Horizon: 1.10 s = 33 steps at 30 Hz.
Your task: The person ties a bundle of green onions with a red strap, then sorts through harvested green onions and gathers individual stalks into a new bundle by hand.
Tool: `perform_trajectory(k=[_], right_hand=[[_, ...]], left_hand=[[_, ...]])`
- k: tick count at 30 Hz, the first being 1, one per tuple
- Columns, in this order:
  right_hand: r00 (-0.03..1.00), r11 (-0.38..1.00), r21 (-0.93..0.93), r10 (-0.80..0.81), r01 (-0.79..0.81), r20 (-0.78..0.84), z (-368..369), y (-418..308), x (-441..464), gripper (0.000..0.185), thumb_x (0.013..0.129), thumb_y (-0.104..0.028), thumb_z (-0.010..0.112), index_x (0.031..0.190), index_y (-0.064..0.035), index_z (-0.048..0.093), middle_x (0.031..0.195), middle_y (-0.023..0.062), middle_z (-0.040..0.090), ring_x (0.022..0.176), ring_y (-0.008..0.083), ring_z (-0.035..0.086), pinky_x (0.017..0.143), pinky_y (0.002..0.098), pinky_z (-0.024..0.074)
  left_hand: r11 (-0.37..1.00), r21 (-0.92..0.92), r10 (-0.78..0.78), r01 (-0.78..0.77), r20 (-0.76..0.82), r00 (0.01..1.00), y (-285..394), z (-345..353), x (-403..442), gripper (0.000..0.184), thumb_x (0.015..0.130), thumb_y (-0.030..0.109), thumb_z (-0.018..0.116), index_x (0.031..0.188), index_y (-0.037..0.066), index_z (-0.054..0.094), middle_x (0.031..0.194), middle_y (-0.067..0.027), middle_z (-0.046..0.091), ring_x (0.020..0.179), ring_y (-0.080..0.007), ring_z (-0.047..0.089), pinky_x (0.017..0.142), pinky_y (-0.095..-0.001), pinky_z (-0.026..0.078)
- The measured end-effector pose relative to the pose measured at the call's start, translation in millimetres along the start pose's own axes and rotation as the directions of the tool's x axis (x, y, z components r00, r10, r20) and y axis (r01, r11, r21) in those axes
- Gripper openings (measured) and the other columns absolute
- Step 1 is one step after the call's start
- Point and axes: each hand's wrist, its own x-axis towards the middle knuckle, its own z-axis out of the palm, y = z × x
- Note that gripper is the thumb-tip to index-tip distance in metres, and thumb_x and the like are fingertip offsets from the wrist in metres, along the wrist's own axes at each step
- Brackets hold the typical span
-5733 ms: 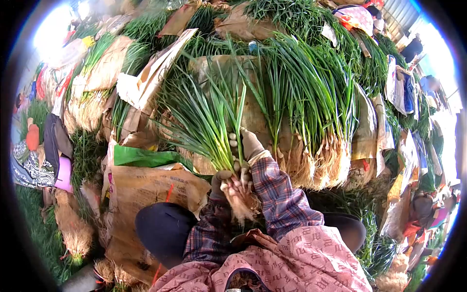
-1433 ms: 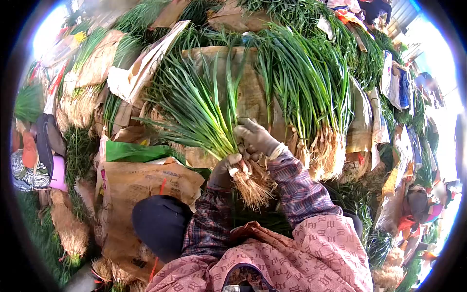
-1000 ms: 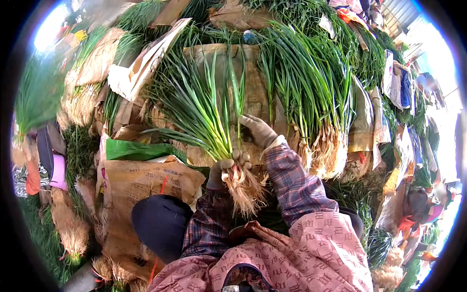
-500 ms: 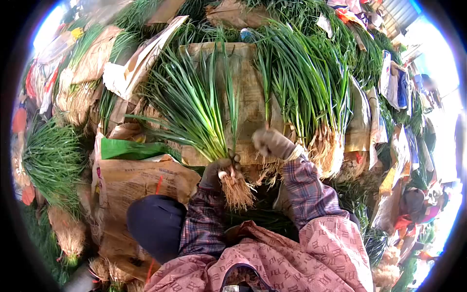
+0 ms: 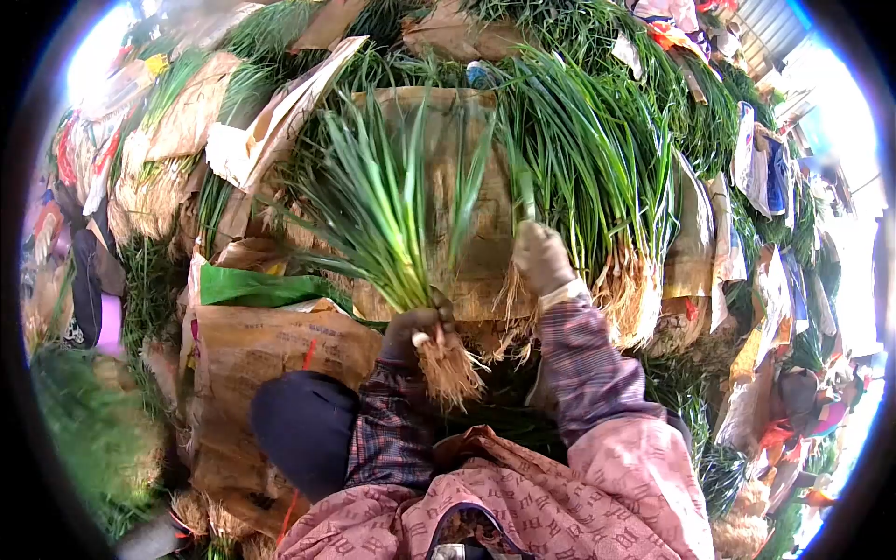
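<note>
My left hand (image 5: 420,327), in a dark glove, is wrapped round a bunch of green garlic (image 5: 392,219) just above its roots. The long flat leaves fan up and to the left, and the tan roots (image 5: 448,369) hang below my fist. My right hand (image 5: 543,257), in a pale glove, is closed at the lower end of a single green garlic stalk (image 5: 525,191), with thin roots (image 5: 509,287) showing beside the fingers. A larger heap of green garlic (image 5: 593,159) lies just right of and beyond this hand, roots toward me.
A brown sack (image 5: 467,205) lies beneath the stalks in front. Another printed sack (image 5: 261,364) lies left of my knee (image 5: 303,429). Covered bundles (image 5: 173,140) stand further left. At the far left edge, part of another person (image 5: 89,280) shows beside blurred greens (image 5: 89,439).
My right hand has moved slightly right and closed on a stalk beside the heap. My left hand keeps its bunch, whose leaves have shifted. At far left, a bundle has dropped lower and blurred.
</note>
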Motion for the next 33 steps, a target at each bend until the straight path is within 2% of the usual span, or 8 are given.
perform_trajectory(k=[1,4,11,17,24,28,31,33], right_hand=[[0.991,0.933,0.352,0.026,-0.071,0.130,-28.6,1.7,-4.5,0.018,0.092,-0.025,0.048,0.084,-0.0101,0.055,0.074,0.0024,0.056,0.059,0.0105,0.054,0.051,0.0206,0.0477],[0.668,0.600,-0.797,0.563,0.074,0.487,-16.5,-65.4,-20.9,0.038,0.088,-0.042,0.052,0.096,-0.0054,0.056,0.081,0.0054,0.061,0.068,0.0120,0.059,0.057,0.0252,0.0513],[0.905,0.053,-0.954,0.337,-0.295,-0.262,7.3,-72.6,48.9,0.040,0.088,-0.038,0.054,0.107,-0.0039,0.060,0.098,0.0169,0.066,0.091,0.0249,0.066,0.075,0.0334,0.0537],[0.915,0.960,0.026,0.258,-0.280,0.310,13.5,-60.4,27.6,0.024,0.085,-0.025,0.064,0.097,-0.0047,0.061,0.069,0.0010,0.059,0.056,0.0059,0.053,0.048,0.0197,0.0425],[0.951,0.955,-0.117,0.287,-0.274,0.118,48.3,-51.9,19.7,0.037,0.086,-0.029,0.062,0.108,0.0010,0.061,0.095,0.0063,0.064,0.082,0.0164,0.059,0.079,0.0272,0.0474],[0.995,0.529,-0.847,0.044,0.051,0.087,70.9,-59.5,25.3,0.028,0.090,-0.025,0.049,0.092,-0.0004,0.062,0.081,0.0204,0.064,0.073,0.0319,0.063,0.064,0.0397,0.0487],[0.996,0.583,-0.810,0.008,0.069,0.091,73.2,-70.0,21.0,0.026,0.090,-0.021,0.044,0.082,-0.0018,0.059,0.071,0.0142,0.062,0.064,0.0264,0.061,0.055,0.0389,0.0463],[0.961,0.963,0.153,0.243,-0.222,-0.134,53.3,-43.3,29.7,0.024,0.091,-0.021,0.042,0.080,-0.0053,0.057,0.064,0.0077,0.056,0.059,0.0209,0.056,0.049,0.0350,0.0413]], left_hand=[[0.990,-0.135,-0.044,0.045,0.008,0.999,5.8,2.0,0.1,0.029,0.074,0.002,0.061,0.102,0.008,0.053,0.094,-0.0089,0.054,0.085,-0.0220,0.057,0.063,-0.0437,0.056],[0.980,-0.004,0.199,-0.199,0.024,0.980,19.5,56.6,11.2,0.041,0.080,0.014,0.060,0.119,0.007,0.049,0.095,-0.0097,0.058,0.080,-0.0224,0.061,0.070,-0.0412,0.056],[0.985,0.167,0.071,-0.044,-0.160,0.985,1.3,34.1,23.4,0.035,0.085,0.023,0.054,0.103,-0.007,0.058,0.096,-0.0205,0.063,0.090,-0.0348,0.063,0.072,-0.0421,0.056],[0.951,0.308,0.021,0.040,-0.191,0.981,6.8,49.3,31.8,0.030,0.088,0.024,0.052,0.079,-0.003,0.061,0.082,-0.0157,0.063,0.084,-0.0317,0.064,0.072,-0.0375,0.054],[0.770,0.615,0.148,0.169,-0.430,0.891,-9.8,50.8,28.5,0.033,0.089,0.023,0.050,0.094,-0.007,0.061,0.078,-0.0125,0.062,0.080,-0.0240,0.063,0.073,-0.0319,0.049],[0.787,0.616,0.290,-0.024,-0.336,0.896,-12.1,69.3,28.0,0.032,0.089,0.023,0.049,0.103,-0.003,0.061,0.080,-0.0116,0.063,0.081,-0.0210,0.062,0.076,-0.0299,0.048],[0.748,0.655,0.304,-0.106,-0.196,0.932,-14.0,44.7,19.2,0.024,0.086,0.018,0.053,0.101,0.001,0.061,0.087,-0.0104,0.062,0.082,-0.0216,0.061,0.076,-0.0345,0.050],[0.992,0.077,0.114,-0.103,-0.159,0.981,-6.7,51.2,24.0,0.019,0.084,0.014,0.055,0.099,0.003,0.059,0.092,-0.0092,0.059,0.083,-0.0224,0.061,0.075,-0.0395,0.051]])
